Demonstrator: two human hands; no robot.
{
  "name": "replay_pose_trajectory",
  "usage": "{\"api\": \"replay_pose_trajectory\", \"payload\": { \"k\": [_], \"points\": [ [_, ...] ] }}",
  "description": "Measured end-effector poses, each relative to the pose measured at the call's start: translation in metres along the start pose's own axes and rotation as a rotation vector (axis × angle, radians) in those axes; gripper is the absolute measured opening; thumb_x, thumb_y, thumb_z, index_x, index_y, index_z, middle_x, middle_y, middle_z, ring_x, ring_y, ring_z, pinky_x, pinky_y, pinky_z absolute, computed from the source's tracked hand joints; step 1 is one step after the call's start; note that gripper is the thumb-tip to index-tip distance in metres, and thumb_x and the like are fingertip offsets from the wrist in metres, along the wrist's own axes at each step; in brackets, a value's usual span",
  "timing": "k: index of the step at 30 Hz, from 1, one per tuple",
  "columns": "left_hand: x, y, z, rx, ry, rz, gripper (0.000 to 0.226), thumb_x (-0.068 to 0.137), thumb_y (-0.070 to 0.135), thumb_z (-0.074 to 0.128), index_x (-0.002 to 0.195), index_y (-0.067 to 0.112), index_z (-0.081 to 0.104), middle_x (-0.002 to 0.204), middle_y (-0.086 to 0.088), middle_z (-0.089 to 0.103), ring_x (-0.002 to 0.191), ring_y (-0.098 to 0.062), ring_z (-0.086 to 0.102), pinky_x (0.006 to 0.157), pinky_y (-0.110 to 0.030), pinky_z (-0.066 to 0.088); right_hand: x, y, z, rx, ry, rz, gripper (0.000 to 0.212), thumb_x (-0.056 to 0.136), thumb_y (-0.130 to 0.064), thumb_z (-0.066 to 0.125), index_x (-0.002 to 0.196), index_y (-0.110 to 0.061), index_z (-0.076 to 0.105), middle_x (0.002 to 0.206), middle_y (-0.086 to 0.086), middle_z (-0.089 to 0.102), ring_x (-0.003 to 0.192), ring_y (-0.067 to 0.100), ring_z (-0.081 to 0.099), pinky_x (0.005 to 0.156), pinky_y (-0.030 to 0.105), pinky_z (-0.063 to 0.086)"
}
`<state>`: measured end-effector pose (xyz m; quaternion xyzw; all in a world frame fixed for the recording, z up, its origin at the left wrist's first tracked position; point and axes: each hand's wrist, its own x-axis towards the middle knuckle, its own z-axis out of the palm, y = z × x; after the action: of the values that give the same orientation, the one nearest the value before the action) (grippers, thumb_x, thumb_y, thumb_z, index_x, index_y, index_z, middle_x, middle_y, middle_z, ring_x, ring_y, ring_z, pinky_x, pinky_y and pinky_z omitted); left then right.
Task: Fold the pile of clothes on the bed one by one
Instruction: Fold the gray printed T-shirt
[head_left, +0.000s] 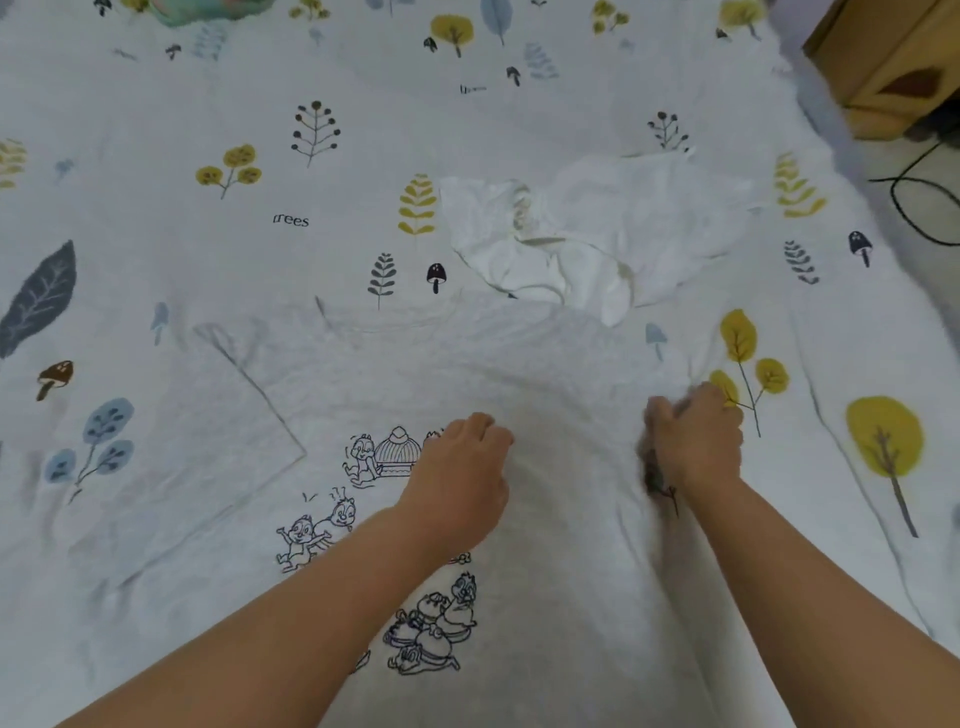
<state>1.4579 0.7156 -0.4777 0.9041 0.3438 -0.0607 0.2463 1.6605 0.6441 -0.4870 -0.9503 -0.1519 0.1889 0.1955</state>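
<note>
Two garments on bed (208, 156). White T-shirt (545, 597) with cartoon line drawings spread flat at near centre, one sleeve out to left. Crumpled white garment (587, 234) just beyond its collar. Left hand (462, 478) on shirt chest, fingers curled, bunching cloth. Right hand (696, 441) at shirt's right edge, fingers clenched on gathered fabric. Wooden cabinet (893, 57), black cable (914, 208) at far right.

My right hand (693, 444) is motion-blurred, its fingertips buried in the t-shirt (395, 379) fabric; the shirt's hem runs off the bottom edge; a teal garment (208, 11) is cut by the top edge.
</note>
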Motion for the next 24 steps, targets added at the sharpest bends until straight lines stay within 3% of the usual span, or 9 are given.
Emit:
{"api": "replay_pose_trajectory", "payload": {
  "k": [3, 6, 8, 10, 12, 15, 18, 21, 24],
  "points": [
    [0.007, 0.011, 0.007, 0.001, -0.035, 0.015, 0.045, 0.093, 0.016, 0.043, 0.138, 0.014, 0.038, 0.145, -0.006, 0.031, 0.128, -0.024, 0.036, 0.102, -0.034, 0.035, 0.017, -0.003, -0.002, 0.019, -0.098, 0.148, 0.072, 0.083, -0.039, 0.064, 0.137, -0.004, 0.032, 0.136, 0.026, 0.034, 0.124, 0.040, 0.037, 0.100, 0.043, 0.034],
    [0.014, 0.014, 0.010, -0.004, -0.061, 0.020, 0.044, 0.093, 0.018, 0.043, 0.137, 0.015, 0.039, 0.143, -0.005, 0.033, 0.127, -0.023, 0.036, 0.103, -0.033, 0.035, 0.024, -0.005, -0.003, -0.148, -0.129, 0.118, 0.041, 0.083, -0.030, 0.061, 0.117, -0.009, 0.052, 0.128, 0.021, 0.045, 0.120, 0.036, 0.038, 0.093, 0.039, 0.038],
    [0.019, 0.012, 0.011, -0.067, -0.045, 0.010, 0.042, 0.093, 0.017, 0.044, 0.135, 0.016, 0.042, 0.140, -0.004, 0.037, 0.124, -0.023, 0.039, 0.102, -0.032, 0.035, 0.022, -0.007, -0.007, -0.036, -0.086, -0.004, 0.011, 0.085, -0.019, 0.056, 0.084, -0.009, 0.053, 0.097, 0.013, 0.056, 0.095, 0.032, 0.051, 0.068, 0.030, 0.039],
    [0.025, 0.013, 0.009, -0.200, -0.017, -0.023, 0.037, 0.092, 0.015, 0.046, 0.129, 0.016, 0.049, 0.134, -0.003, 0.044, 0.121, -0.021, 0.043, 0.099, -0.028, 0.035, 0.016, -0.012, -0.015, 0.126, -0.013, -0.141, 0.025, 0.086, -0.011, 0.052, 0.064, -0.012, 0.039, 0.068, 0.002, 0.045, 0.062, 0.017, 0.043, 0.049, 0.025, 0.028],
    [0.033, 0.020, 0.002, -0.436, 0.014, -0.112, 0.028, 0.093, 0.015, 0.048, 0.120, 0.016, 0.057, 0.122, -0.001, 0.053, 0.112, -0.017, 0.051, 0.089, -0.024, 0.039, 0.002, -0.025, -0.027, 0.266, 0.090, -0.262, 0.025, 0.083, -0.005, 0.053, 0.064, -0.012, 0.038, 0.060, -0.003, 0.040, 0.052, 0.009, 0.033, 0.043, 0.018, 0.028],
    [0.044, 0.033, -0.018, -1.114, -0.033, -0.337, 0.023, 0.098, 0.026, 0.043, 0.102, 0.013, 0.062, 0.099, -0.002, 0.065, 0.091, -0.018, 0.060, 0.077, -0.027, 0.045, -0.027, -0.048, -0.039, 0.344, 0.154, -0.473, 0.017, 0.080, -0.002, 0.056, 0.071, -0.014, 0.046, 0.059, -0.008, 0.045, 0.052, 0.004, 0.039, 0.047, 0.011, 0.033],
    [0.051, 0.024, -0.035, -1.690, -0.144, -0.477, 0.052, 0.097, 0.051, 0.025, 0.096, 0.012, 0.059, 0.087, -0.006, 0.069, 0.078, -0.023, 0.064, 0.076, -0.034, 0.048, -0.062, -0.063, -0.035, 0.395, -0.125, -0.632, 0.018, 0.083, -0.007, 0.062, 0.090, -0.022, 0.056, 0.073, -0.011, 0.056, 0.059, 0.001, 0.053, 0.054, 0.007, 0.042],
    [0.046, -0.001, -0.033, -1.779, -0.087, -0.623, 0.061, 0.093, 0.060, 0.024, 0.099, 0.011, 0.059, 0.088, -0.009, 0.067, 0.078, -0.024, 0.063, 0.069, -0.032, 0.049, -0.084, -0.063, -0.025, 0.407, -0.527, -0.600, 0.033, 0.087, -0.019, 0.063, 0.118, -0.030, 0.058, 0.098, -0.011, 0.061, 0.073, 0.002, 0.060, 0.067, 0.022, 0.055],
    [0.037, -0.021, -0.020, -1.562, 0.083, -0.785, 0.039, 0.096, 0.047, 0.039, 0.089, 0.013, 0.056, 0.081, -0.004, 0.060, 0.073, -0.020, 0.059, 0.062, -0.027, 0.048, -0.079, -0.047, -0.020, 0.251, -0.358, -0.586, 0.028, 0.089, -0.016, 0.057, 0.117, -0.022, 0.061, 0.110, -0.007, 0.064, 0.091, 0.008, 0.059, 0.085, 0.030, 0.051]
  ]
}}
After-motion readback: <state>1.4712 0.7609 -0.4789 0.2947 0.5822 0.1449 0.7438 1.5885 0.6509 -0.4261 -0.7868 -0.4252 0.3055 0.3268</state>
